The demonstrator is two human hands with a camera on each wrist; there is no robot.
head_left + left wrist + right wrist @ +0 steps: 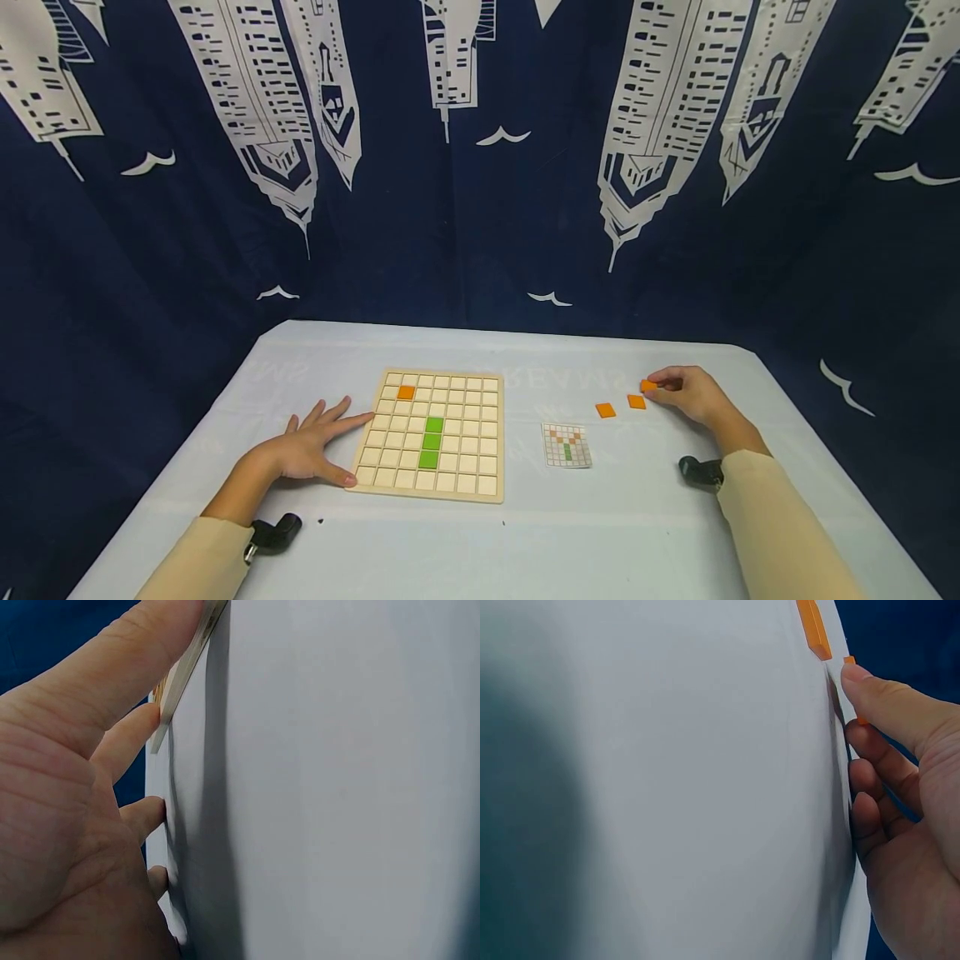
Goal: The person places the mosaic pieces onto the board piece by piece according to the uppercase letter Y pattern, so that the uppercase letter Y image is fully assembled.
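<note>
Right hand (693,396) pinches a flat, square orange tile (648,386) between thumb and fingers, at two o'clock from a square gridded card (567,460). Two matching orange tiles (605,410) lie near, toward eight o'clock. Left hand (309,446), fingers spread apart, touches the nine o'clock edge of a pale, wood-like board (427,496) whose grid holds green squares (429,460) and one orange square (406,392).

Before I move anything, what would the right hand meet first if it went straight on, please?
Probably the nearer loose orange square tile beside the right hand, though the hand's height is unclear.
</note>
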